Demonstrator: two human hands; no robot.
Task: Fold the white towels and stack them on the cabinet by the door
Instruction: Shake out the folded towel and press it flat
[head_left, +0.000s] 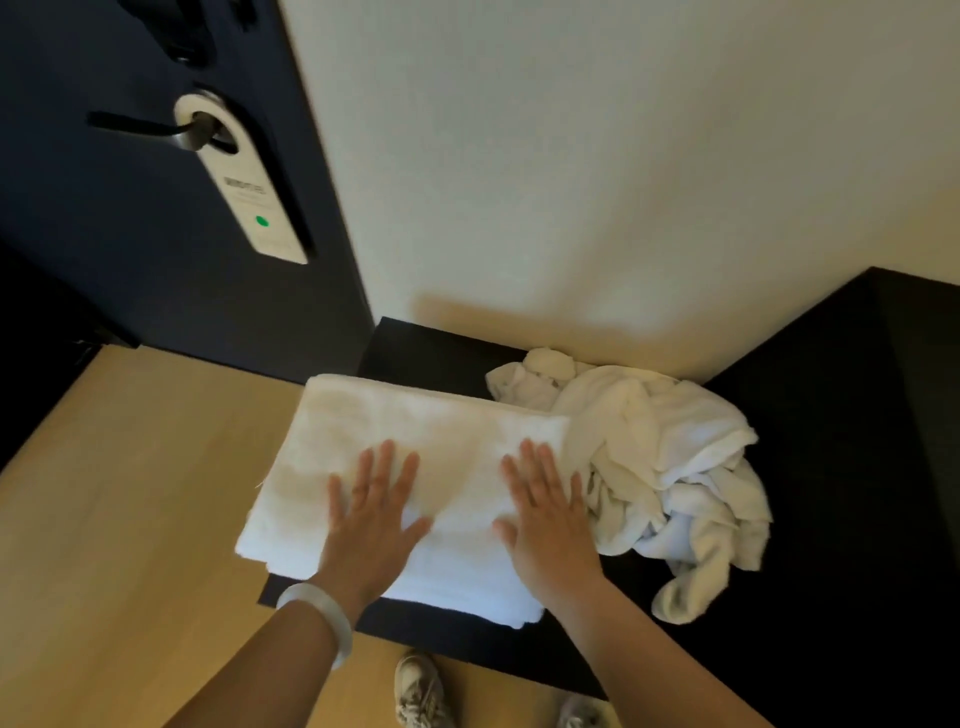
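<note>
Folded white terry towel (415, 457) pressed flat on black flat-topped cabinet (810, 519) by dark blue door (104, 270).
Left portion overhanging cabinet edge above pale wood floor (130, 493); likely to slide off under uneven pressure or release. Left hand (371, 512) and right hand (545, 519) flat on top, fingers straight and spread, gripping nothing. Crumpled heap of white towels (670, 467) touching right side; liable to drag the fold askew when pulled.

The left hand (371, 512) and the right hand (545, 512) lie flat and open on a folded towel (415, 431) on the black cabinet (805, 571). Crumpled towels (675, 467) lie in a heap just to its right, touching it. A white bracelet (332, 613) is on the left wrist. A sign (249, 197) hangs on the door (104, 260) handle.
</note>
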